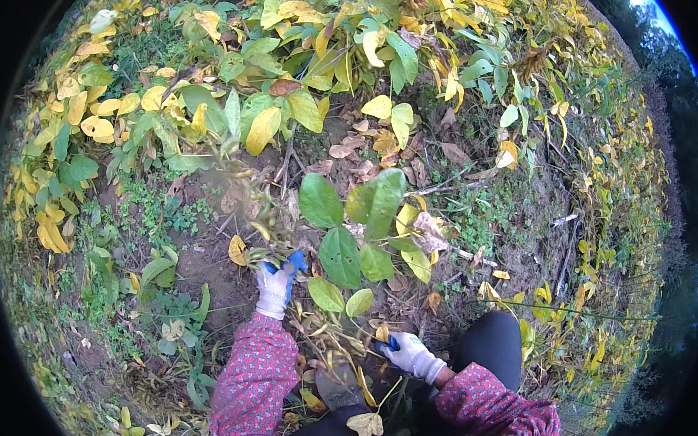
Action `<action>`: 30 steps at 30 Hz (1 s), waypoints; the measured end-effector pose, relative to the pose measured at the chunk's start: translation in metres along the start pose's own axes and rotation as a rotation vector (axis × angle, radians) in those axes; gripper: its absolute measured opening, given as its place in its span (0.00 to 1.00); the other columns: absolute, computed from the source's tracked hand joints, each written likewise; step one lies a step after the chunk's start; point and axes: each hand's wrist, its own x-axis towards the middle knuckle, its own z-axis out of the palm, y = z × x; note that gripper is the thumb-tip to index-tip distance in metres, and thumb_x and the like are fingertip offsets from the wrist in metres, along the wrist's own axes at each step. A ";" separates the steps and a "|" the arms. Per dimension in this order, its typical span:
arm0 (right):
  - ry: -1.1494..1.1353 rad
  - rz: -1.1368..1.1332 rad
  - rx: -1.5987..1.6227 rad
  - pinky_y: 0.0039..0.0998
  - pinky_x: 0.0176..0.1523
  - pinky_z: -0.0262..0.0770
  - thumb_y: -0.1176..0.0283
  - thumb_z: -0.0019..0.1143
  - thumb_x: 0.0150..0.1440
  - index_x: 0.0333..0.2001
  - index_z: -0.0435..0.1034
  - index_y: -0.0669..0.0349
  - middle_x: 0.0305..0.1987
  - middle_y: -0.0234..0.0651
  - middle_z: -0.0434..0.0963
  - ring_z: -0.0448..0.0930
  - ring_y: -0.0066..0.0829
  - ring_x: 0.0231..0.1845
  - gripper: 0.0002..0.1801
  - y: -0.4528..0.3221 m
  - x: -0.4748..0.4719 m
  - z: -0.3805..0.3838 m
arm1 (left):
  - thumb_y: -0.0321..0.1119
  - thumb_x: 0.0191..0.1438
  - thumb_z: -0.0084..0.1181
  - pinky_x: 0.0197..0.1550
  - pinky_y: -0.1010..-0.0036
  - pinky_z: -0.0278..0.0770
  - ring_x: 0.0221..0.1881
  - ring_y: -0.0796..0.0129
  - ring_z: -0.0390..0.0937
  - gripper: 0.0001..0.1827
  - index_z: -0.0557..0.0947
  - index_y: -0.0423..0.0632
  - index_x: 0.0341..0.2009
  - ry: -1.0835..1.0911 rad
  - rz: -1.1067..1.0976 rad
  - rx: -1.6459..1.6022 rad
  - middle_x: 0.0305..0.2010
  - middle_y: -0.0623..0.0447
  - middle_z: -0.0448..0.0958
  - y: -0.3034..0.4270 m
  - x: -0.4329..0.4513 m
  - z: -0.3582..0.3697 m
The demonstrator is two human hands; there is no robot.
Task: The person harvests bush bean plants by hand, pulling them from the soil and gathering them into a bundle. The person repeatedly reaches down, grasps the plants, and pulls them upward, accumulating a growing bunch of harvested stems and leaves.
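My left hand (279, 279), in a white knit glove with blue coated fingers, is closed around podded stems of a soybean plant (263, 249). Dry pods hang above and beside its fingers. Lower and to the right, my right hand (406, 352), gloved alike, is at the ends of some pale stems; its fingertips are partly hidden, and what it grips cannot be told. Between the hands lie stems with brownish pods (332, 340). Large green soybean leaves (340, 255) spread above them.
Yellowing soybean plants (265, 126) stand in a row ahead and further plants (604, 252) at the right. Bare soil, low weeds (180, 213) and dry fallen leaves (352, 148) cover the ground. My dark-clad knee (491, 347) is beside my right hand.
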 end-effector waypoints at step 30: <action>0.663 -0.374 1.398 0.29 0.41 0.76 0.66 0.40 0.64 0.51 0.66 0.61 0.37 0.34 0.76 0.77 0.26 0.36 0.15 -0.031 -0.023 -0.062 | 0.32 0.30 0.72 0.53 0.61 0.69 0.48 0.48 0.73 0.39 0.73 0.43 0.52 -0.152 0.448 0.519 0.46 0.43 0.75 0.035 -0.049 0.051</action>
